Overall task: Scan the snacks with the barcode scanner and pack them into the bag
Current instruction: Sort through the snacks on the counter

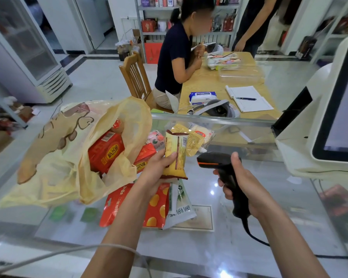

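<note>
At a shop counter (229,247), the left grip (159,163) closes around the lower half of a yellow snack packet (176,155), thumb on its printed back, holding it upright. The packet looks light, soft and crinkly, probably slick film, and is best held by its edges without crushing. Just right of it, the right grip (243,181) wraps the handle of a black barcode scanner (215,160), nose aimed at the packet but not touching it. Left of the left grip gapes the yellow bag (68,157), with 2 red boxes (106,151) at its mouth.
</note>
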